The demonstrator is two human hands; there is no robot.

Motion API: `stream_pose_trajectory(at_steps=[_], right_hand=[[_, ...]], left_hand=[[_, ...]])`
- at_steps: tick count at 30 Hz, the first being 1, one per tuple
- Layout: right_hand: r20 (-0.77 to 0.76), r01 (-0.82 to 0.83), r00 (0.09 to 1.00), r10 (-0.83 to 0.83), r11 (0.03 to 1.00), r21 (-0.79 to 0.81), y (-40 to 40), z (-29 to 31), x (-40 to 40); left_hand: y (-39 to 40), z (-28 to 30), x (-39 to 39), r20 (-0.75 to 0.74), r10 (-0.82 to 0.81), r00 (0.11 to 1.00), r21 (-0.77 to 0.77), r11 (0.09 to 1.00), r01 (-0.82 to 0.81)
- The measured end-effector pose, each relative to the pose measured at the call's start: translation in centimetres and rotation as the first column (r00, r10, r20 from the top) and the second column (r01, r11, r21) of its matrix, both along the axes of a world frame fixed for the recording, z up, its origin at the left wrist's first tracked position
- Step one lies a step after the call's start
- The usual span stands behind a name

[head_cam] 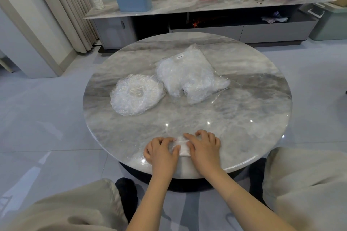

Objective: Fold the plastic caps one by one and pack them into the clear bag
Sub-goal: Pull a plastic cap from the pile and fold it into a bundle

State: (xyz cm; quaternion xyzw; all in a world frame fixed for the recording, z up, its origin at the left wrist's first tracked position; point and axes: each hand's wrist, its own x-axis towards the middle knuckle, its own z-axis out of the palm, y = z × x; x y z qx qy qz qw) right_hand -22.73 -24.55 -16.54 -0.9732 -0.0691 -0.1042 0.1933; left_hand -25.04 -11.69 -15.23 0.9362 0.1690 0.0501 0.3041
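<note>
Both hands are down at the near edge of the round marble desk (pixel 244 99), working one folded plastic cap (pixel 181 148) between them. The left hand (pixel 161 153) curls its fingers over the cap's left side, thumb pressing onto the small white bundle. The right hand (pixel 203 147) has the same sort of grip, index finger laid across the top, the other fingers bent against the desk. Further back, left of centre, a stack of unfolded caps (pixel 136 94) lies flat and round. Just beside it, to the right, sits the clear bag (pixel 189 73), stuffed with crumpled plastic, its open end facing the person.
</note>
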Motion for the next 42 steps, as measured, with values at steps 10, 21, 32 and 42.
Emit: stream_pose_trajectory(at_steps=[10,21,32,42], right_hand=[[-0.150,-0.090,0.986,0.076,0.992,-0.089,-1.0,0.5,0.4],[-0.349,-0.125,0.859,0.376,0.813,0.569,-1.7,5.6,3.1],[-0.315,0.046,0.918,0.239,0.726,0.686,-1.8,8.6,6.7],[-0.308,0.130,0.944,0.120,0.721,0.680,-2.6,9.3,11.3]], left_hand=[[0.2,0.5,0.2,-0.014,0.010,1.000,-0.053,0.999,-0.010],[-0.4,4.4,2.2,0.052,-0.091,0.995,-0.493,0.864,0.104],[-0.8,7.6,6.3,0.062,0.008,0.998,-0.750,0.660,0.041],[-1.8,8.4,11.0,0.116,0.059,0.992,-0.754,0.655,0.049]])
